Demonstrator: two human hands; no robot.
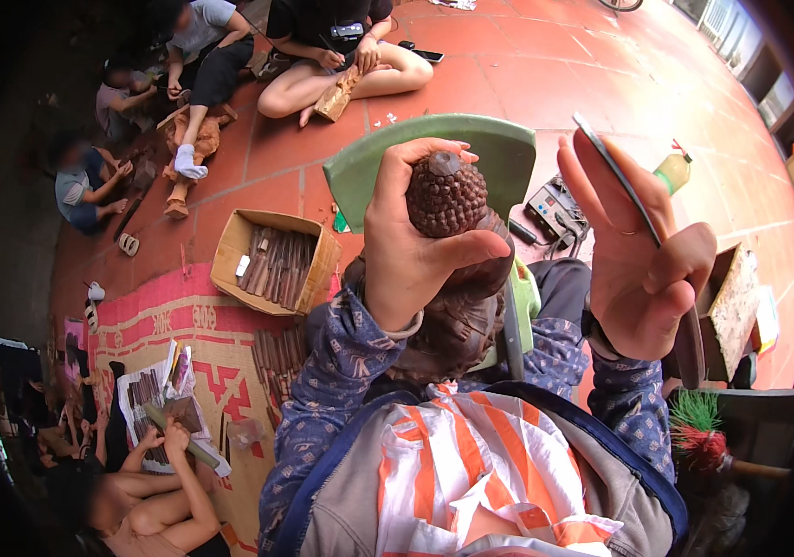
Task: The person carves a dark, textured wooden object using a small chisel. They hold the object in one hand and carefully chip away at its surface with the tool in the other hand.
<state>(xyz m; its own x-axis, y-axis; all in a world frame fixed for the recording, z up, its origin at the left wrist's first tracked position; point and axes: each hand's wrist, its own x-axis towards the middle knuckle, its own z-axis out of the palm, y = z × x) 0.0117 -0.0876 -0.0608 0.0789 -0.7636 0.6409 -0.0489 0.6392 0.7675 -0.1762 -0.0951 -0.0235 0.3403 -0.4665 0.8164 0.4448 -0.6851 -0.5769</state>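
Note:
A dark brown carved wooden statue (pixel 438 320) rests in my lap, its head (pixel 446 195) covered in small round curls. My left hand (pixel 406 232) wraps round that head from the left, thumb stretched across its near side. Raised to the right, my right hand (pixel 643 251) grips a carving chisel (pixel 621 176). Its long, slim grey blade points up and away, and its dark wooden handle comes out below my palm. The chisel is apart from the statue. Beyond the statue is a green plastic chair (pixel 369 176); my left hand covers part of its back.
A cardboard box (pixel 318 278) of chisels stands at left, with more chisels (pixel 276 362) on the patterned mat (pixel 155 306). A control box with cables (pixel 556 213), a bottle (pixel 673 172) and a red-green brush (pixel 698 436) are at right. Several people sit working on the tiled floor (pixel 508 56).

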